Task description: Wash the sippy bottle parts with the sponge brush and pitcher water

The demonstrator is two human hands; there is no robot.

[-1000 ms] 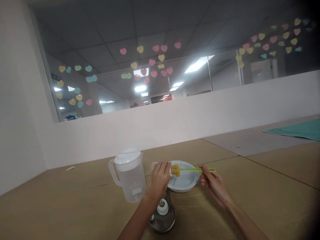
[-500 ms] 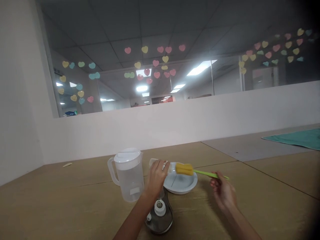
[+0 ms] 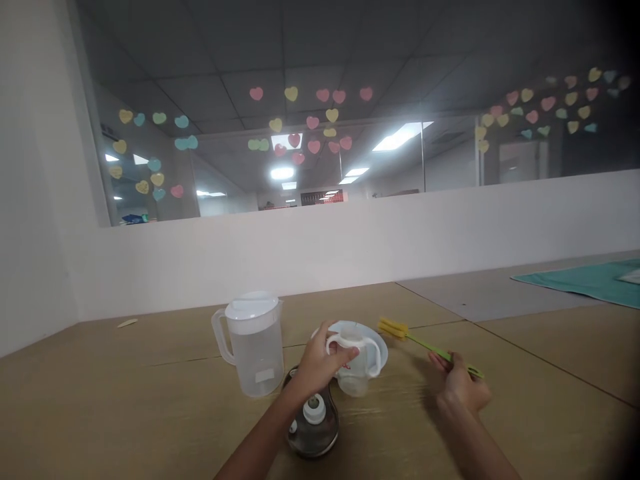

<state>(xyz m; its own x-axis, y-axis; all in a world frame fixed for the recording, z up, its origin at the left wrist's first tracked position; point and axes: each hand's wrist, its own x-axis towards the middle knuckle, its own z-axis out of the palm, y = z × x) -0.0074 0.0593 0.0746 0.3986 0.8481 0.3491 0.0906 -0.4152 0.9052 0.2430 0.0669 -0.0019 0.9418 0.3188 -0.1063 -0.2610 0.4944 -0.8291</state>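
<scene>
My left hand (image 3: 321, 360) is closed around a clear baby bottle (image 3: 353, 377) with two white side handles. The bottle stands roughly upright, its mouth up, just in front of a pale shallow bowl (image 3: 381, 338) and hiding part of it. In my right hand (image 3: 461, 385) is a bottle brush (image 3: 425, 343), gripped by its green handle. Its yellow head points left and up, clear of the bottle. Below my left wrist lies a dark, curved tray (image 3: 315, 443) carrying a white bottle collar (image 3: 315, 409) and a smaller white piece, partly covered by my forearm.
A lidded clear pitcher (image 3: 257, 353) stands left of the bowl, handle facing left. Far right lies a teal cloth (image 3: 580, 280). One small flat beige piece (image 3: 127, 323) rests at the back left. A white wall (image 3: 325, 250) with windows bounds the table behind.
The brush has come out of the bottle's mouth and moved right. My left hand has turned the bottle from lying sideways to upright, bringing it nearer.
</scene>
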